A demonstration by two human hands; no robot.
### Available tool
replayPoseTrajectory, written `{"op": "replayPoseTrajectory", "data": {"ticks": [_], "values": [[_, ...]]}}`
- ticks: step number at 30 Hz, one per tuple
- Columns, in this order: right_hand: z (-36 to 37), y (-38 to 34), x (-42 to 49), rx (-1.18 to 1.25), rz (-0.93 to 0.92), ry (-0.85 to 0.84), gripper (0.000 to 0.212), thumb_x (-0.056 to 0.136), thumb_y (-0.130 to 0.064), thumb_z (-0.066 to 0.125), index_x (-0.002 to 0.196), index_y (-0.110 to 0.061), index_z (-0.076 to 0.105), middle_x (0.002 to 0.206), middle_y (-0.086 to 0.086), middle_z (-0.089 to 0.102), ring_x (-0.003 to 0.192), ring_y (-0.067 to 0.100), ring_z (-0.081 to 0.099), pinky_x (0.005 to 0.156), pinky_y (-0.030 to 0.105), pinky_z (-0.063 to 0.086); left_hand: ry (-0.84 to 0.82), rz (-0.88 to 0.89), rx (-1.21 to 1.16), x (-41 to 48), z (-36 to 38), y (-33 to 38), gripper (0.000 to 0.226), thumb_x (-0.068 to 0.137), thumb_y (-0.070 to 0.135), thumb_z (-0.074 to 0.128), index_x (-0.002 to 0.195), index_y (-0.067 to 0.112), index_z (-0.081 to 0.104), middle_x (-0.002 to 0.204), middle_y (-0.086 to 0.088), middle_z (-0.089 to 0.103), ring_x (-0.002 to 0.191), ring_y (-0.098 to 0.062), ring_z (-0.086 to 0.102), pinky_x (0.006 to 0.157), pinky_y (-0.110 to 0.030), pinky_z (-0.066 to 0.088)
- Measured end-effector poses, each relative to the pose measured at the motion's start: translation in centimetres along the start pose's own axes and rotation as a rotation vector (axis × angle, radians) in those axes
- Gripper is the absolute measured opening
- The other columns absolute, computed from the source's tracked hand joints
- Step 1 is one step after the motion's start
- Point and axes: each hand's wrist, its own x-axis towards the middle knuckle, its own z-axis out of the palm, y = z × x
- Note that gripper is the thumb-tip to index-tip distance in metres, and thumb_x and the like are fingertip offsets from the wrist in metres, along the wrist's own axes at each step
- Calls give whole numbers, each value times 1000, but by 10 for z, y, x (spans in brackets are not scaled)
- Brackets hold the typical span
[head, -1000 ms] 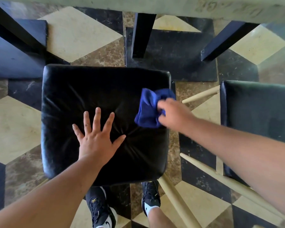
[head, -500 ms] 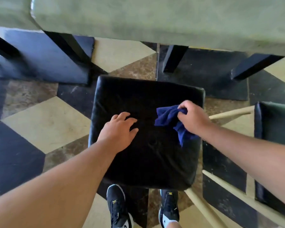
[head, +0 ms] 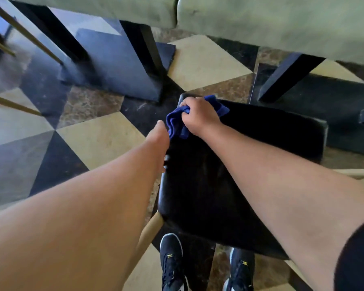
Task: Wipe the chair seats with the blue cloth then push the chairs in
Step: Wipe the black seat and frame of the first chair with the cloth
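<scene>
A black padded chair seat (head: 250, 164) fills the middle of the head view, with pale wooden legs under it. My right hand (head: 200, 116) is closed on the bunched blue cloth (head: 177, 124) at the seat's far left corner. My left hand (head: 159, 141) is at the seat's left edge; its fingers curl down over the side and are mostly hidden behind the wrist. Both forearms reach in from the bottom of the frame.
A pale green table top (head: 261, 24) runs across the top, with dark legs (head: 149, 51) on dark base slabs (head: 118, 66). Thin pale chair legs (head: 19, 106) show at far left. My shoes (head: 172, 261) stand below the seat on the chequered tile floor (head: 105, 139).
My right hand has swept the cloth from the seat's right side to its far left corner. My left hand has slid off the seat top to its left edge. The view has swung left.
</scene>
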Motion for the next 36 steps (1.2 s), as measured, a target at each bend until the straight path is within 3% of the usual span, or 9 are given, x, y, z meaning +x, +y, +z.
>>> {"op": "replayPoseTrajectory", "data": {"ticks": [4,6,9,13,20,24,26,31,36], "values": [[30,-12,-69,31,-77,-213,20,86,-10,57,99,-16,71,106,9,69,99,30,66,86,40,52,17,-69,-120,1,-4,-1,70,99,74,31,100,11,62,78,-7,64,66,-28,62,88,-43,54],[43,-7,-114,20,-90,-284,14,87,-14,59,98,-16,68,104,10,68,99,31,66,85,41,52,-3,-81,-147,0,-1,-1,74,99,74,31,123,12,63,105,-11,70,88,-31,67,86,-41,54],[55,6,-184,-118,-217,-575,10,91,-18,57,100,-19,62,110,9,62,95,38,64,70,42,47,-3,-30,-54,2,5,1,74,106,63,24,152,11,48,154,-12,52,141,-34,48,119,-51,35],[54,15,-195,-235,-396,-769,19,91,-14,56,108,-21,62,111,6,57,91,37,62,64,42,43,4,-49,-72,-2,5,-1,75,104,65,25,154,14,48,156,-11,51,143,-37,46,118,-54,35],[32,2,-80,-281,-341,-274,20,92,-16,58,112,-16,61,118,13,63,102,34,67,77,39,51,37,-90,-154,12,-6,-4,82,97,76,26,98,7,69,96,-12,73,77,-30,63,77,-40,47],[8,-15,5,-130,-143,-25,23,92,-6,49,112,-15,57,119,14,60,105,37,63,82,40,48,-7,-103,-158,15,-10,-6,74,100,70,26,109,8,65,106,-11,68,99,-33,63,102,-48,47],[2,-24,37,-153,-96,57,29,93,-4,43,117,-17,53,124,13,55,108,37,60,83,40,46,-43,-131,-128,13,-10,-5,74,100,67,25,119,8,66,114,-8,65,105,-31,61,92,-43,49],[-7,-27,61,-323,-57,57,29,94,-5,52,118,-18,63,125,13,51,114,36,54,91,43,47,-15,-142,-100,9,-5,-1,53,103,52,30,113,11,61,110,-9,59,99,-30,53,109,-50,43],[19,-10,-28,-176,-162,-91,17,94,-15,59,109,-17,67,122,14,56,107,37,61,84,41,48,-13,-71,-101,-7,-4,6,35,104,32,38,112,13,67,96,-6,65,82,-25,60,82,-34,51]]}}
